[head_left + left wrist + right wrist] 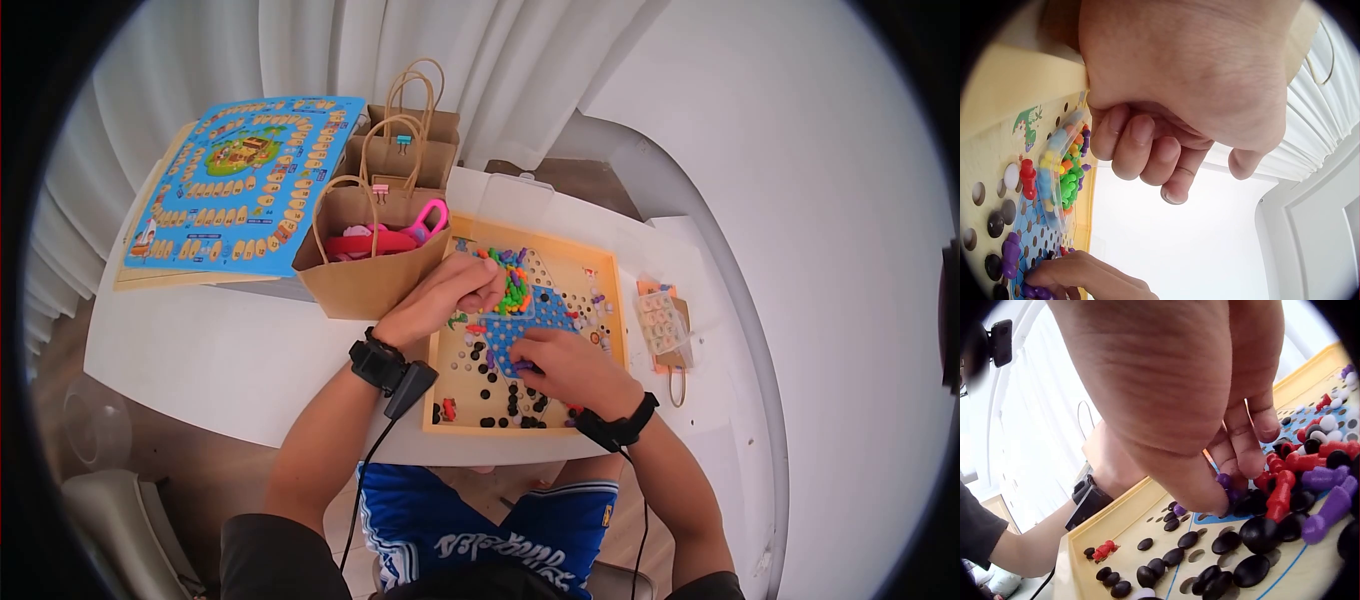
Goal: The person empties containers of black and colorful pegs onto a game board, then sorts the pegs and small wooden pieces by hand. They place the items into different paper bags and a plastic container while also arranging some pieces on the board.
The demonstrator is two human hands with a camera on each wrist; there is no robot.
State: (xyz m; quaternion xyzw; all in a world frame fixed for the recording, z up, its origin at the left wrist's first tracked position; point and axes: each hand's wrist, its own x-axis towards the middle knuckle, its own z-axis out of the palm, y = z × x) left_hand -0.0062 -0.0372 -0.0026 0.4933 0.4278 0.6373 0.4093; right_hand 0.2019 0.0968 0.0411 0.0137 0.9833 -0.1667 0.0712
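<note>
A wooden game board (pixel 470 385) with a blue field of holes lies on the table. My right hand (pixel 572 365) reaches down to it and pinches a purple peg (pixel 1225 481) between thumb and fingers. Black pieces (pixel 1260 534), red pegs (pixel 1281 495) and other purple pegs (pixel 1330 509) lie loose around those fingertips. Over the board's left side hovers my left hand (pixel 455 295), its fingers loosely curled and the thumb apart, with nothing seen in it. Close by that hand, a clear plastic box (pixel 1055 194) on the board holds green, orange, yellow and purple pegs.
Paper bags (pixel 375 280) stand behind the board's left corner, the front one with pink and red items inside. Left of them a blue printed game sheet (pixel 250 190) lies on a stack. A clear case (pixel 660 322) with round pieces sits at the right.
</note>
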